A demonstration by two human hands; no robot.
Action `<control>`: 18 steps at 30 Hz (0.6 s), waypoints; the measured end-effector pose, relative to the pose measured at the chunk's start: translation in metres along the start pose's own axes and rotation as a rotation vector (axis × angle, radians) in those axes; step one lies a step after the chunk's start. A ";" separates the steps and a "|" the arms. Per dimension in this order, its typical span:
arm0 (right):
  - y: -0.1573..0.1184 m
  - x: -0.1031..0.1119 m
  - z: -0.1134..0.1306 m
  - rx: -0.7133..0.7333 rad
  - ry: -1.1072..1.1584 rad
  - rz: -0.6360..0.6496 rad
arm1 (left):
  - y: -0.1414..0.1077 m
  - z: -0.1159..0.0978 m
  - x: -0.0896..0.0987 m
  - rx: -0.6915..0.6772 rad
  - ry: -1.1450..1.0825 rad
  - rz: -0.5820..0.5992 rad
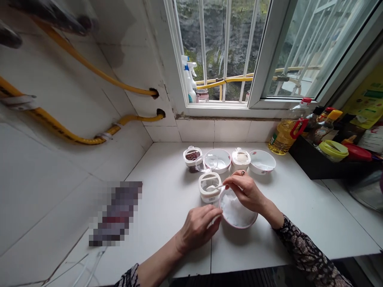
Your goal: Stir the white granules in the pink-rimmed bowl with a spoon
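Between the thumb and fingers of my right hand point(245, 190) is a small white spoon point(213, 187), its bowl over the opening of a square clear jar point(210, 196) with a white rim. Below that hand stands a bowl of white grains point(237, 211). The fingertips of my left hand point(201, 224) are pressed together at the left rim of this bowl, pinching or steadying it. Behind are a jar of dark red bits point(193, 158), a white bowl point(220, 160), a jar of pale powder point(240, 159) and another white bowl point(262, 161).
An oil bottle point(284, 133) stands at the back right beside a black rack point(312, 159) of sauce bottles and a yellow-lidded tub point(333, 150). A blurred dark object point(116, 213) lies at the left. Yellow hoses point(74, 137) run along the wall beside the window.
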State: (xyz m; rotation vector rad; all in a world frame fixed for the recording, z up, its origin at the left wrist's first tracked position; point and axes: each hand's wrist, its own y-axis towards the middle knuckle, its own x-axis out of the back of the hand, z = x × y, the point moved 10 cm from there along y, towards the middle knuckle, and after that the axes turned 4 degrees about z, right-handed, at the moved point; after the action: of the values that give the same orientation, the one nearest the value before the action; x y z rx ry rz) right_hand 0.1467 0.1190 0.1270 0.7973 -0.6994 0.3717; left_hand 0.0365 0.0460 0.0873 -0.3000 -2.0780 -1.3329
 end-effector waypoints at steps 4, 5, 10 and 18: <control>-0.003 0.001 -0.002 -0.023 0.058 -0.029 | -0.005 0.021 0.030 0.152 0.053 -0.207; -0.003 0.003 -0.004 -0.038 0.084 -0.051 | -0.007 0.026 0.037 0.196 0.072 -0.263; -0.010 0.030 -0.026 -0.182 0.271 -0.196 | -0.015 0.055 0.048 0.408 0.079 -0.355; -0.018 0.052 -0.041 -0.188 -0.013 -0.016 | -0.028 0.093 0.023 0.597 -0.154 -0.269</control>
State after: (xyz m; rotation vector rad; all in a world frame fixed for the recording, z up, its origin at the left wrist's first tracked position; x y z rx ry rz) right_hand 0.2113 0.1402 0.1331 0.6271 -0.7284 0.2814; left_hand -0.0320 0.1111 0.0552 0.1457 -2.5992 -0.7812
